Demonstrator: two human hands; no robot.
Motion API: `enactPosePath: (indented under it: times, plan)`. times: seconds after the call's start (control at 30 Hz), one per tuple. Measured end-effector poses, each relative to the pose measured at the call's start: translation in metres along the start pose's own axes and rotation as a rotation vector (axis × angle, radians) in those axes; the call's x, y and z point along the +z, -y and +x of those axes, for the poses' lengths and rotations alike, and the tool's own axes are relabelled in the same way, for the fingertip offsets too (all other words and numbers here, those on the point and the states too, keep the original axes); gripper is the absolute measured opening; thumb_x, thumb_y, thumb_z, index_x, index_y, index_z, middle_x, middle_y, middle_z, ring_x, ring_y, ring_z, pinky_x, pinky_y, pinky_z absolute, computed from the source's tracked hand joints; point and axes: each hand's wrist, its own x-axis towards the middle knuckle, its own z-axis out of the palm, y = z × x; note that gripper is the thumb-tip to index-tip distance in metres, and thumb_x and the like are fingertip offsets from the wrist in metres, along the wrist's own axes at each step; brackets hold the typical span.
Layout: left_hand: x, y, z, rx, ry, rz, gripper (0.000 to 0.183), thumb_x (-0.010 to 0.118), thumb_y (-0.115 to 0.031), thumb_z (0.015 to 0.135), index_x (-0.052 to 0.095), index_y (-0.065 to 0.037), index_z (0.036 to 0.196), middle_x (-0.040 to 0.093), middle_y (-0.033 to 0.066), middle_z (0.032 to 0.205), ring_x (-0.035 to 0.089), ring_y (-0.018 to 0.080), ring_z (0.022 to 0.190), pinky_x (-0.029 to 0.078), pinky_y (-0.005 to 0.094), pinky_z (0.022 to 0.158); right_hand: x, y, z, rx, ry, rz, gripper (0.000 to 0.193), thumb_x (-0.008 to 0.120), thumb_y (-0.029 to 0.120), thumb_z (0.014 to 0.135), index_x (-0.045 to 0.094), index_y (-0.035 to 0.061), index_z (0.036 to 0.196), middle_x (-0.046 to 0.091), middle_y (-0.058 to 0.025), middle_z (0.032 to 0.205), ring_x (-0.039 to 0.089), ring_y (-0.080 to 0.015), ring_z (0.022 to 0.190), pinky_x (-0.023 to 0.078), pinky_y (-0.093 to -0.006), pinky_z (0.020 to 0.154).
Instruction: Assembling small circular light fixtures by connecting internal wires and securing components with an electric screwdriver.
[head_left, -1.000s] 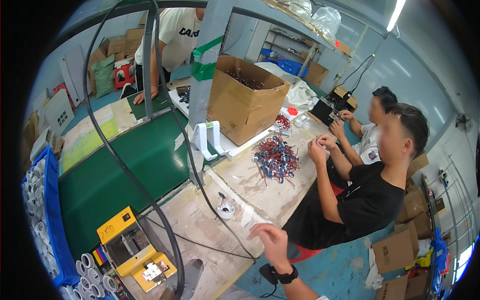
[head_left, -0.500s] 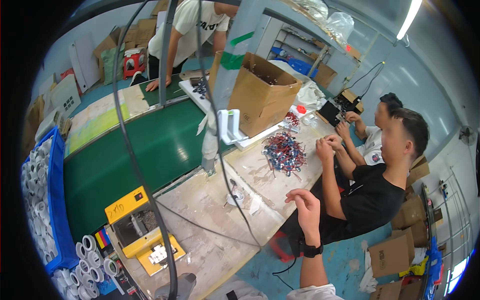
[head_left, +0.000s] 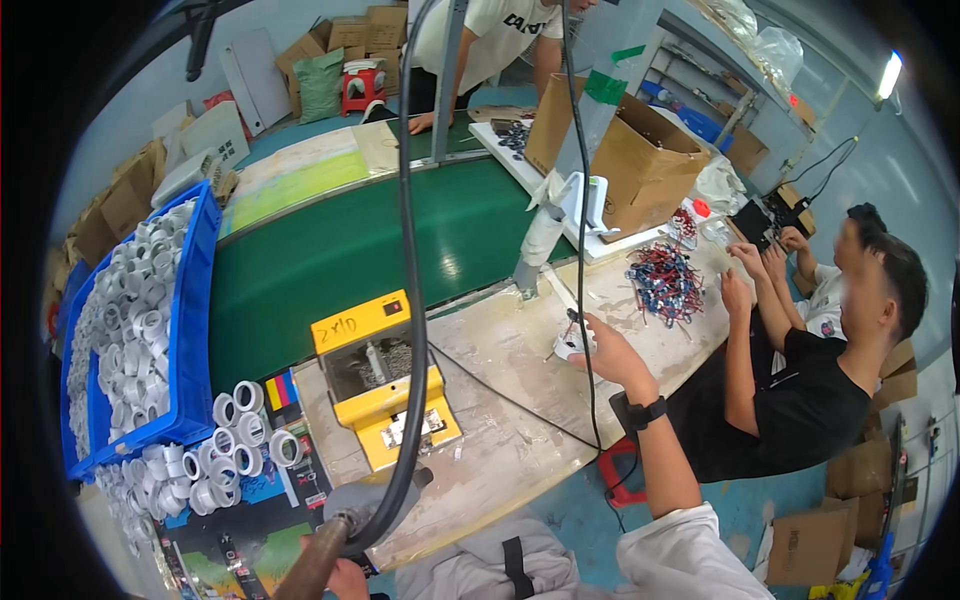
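Note:
My right hand (head_left: 618, 355), with a black band on its wrist, reaches over the worktable. Its thumb and fingers close around a small white part (head_left: 570, 346) with dark bits on top, which sits on the tabletop. Of my left hand (head_left: 347, 578) only a portion shows at the lower edge, beside a brownish rod (head_left: 318, 562) that covers its fingers. A grey rounded piece (head_left: 385, 500) lies against the rod's upper end, close to the table's near edge.
A yellow machine (head_left: 365, 325) stands on the worktable (head_left: 500, 420). Left are a blue crate (head_left: 190, 370) of white rings and loose rings (head_left: 248, 428). A black cable (head_left: 406, 200) hangs in front. Wired parts (head_left: 665, 283) lie near two seated co-workers; another person leans beyond the green belt (head_left: 330, 270).
My view has swung left, so the scene sits farther right. My right hand has come from the air beyond the table's edge to the small white part. My left hand has come into view.

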Motion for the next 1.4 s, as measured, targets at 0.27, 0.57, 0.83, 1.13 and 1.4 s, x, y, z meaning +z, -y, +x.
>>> enactPosePath:
  times: [0.27,0.57,0.83,1.13,1.4]
  plan:
    - [-0.003,0.054,-0.033,-0.314,0.046,-0.109,0.027,0.047,0.007,0.08,0.057,0.005,0.105,0.06,0.0152,0.099,0.056,0.0294,0.095,0.043,0.0356,0.086,0.014,0.0,-0.012,0.07,-0.194,0.185,0.063,0.075,0.01,0.068,0.048,0.0037,0.125,0.062,-0.0183,0.106,0.057,-0.036,0.102,0.046,-0.0399,0.084]
    - [-0.002,-0.015,-0.021,0.124,-0.132,-0.138,0.014,0.047,0.011,0.066,0.048,0.002,0.077,0.049,0.0168,0.082,0.051,0.0307,0.075,0.042,0.0362,0.067,-0.002,-0.018,-0.036,0.075,-0.298,0.163,0.059,0.077,0.012,0.067,0.053,0.0014,0.12,0.06,-0.0209,0.114,0.058,-0.0351,0.104,0.046,-0.0382,0.089]
    - [-0.054,-0.113,-0.066,0.008,0.418,-0.787,0.021,0.054,0.001,0.082,0.056,0.004,0.103,0.055,0.0147,0.107,0.055,0.0228,0.094,0.046,0.0315,0.08,-0.085,0.101,-0.199,-0.146,-0.098,0.973,0.067,0.07,0.003,0.063,0.05,0.0008,0.127,0.058,-0.0075,0.118,0.052,-0.0147,0.11,0.039,-0.0284,0.097]
    - [-0.047,-0.163,-0.05,0.02,0.847,-1.202,0.08,0.078,-0.019,0.07,0.036,0.001,0.135,0.044,0.0151,0.132,0.045,0.0231,0.122,0.035,0.0343,0.102,-0.045,0.21,-0.257,-0.744,0.104,0.424,0.075,0.079,0.019,0.066,0.045,0.0036,0.131,0.042,-0.019,0.138,0.036,-0.037,0.131,0.028,-0.0435,0.107]
    - [-0.043,-0.143,-0.026,-0.129,0.536,-1.289,0.068,0.074,-0.001,0.071,0.039,-0.001,0.129,0.044,0.0112,0.125,0.047,0.0213,0.117,0.038,0.0322,0.1,0.015,0.21,-0.246,-0.318,0.29,0.727,0.071,0.068,0.008,0.07,0.038,-0.0017,0.134,0.053,-0.017,0.128,0.048,-0.0279,0.123,0.033,-0.0352,0.104]
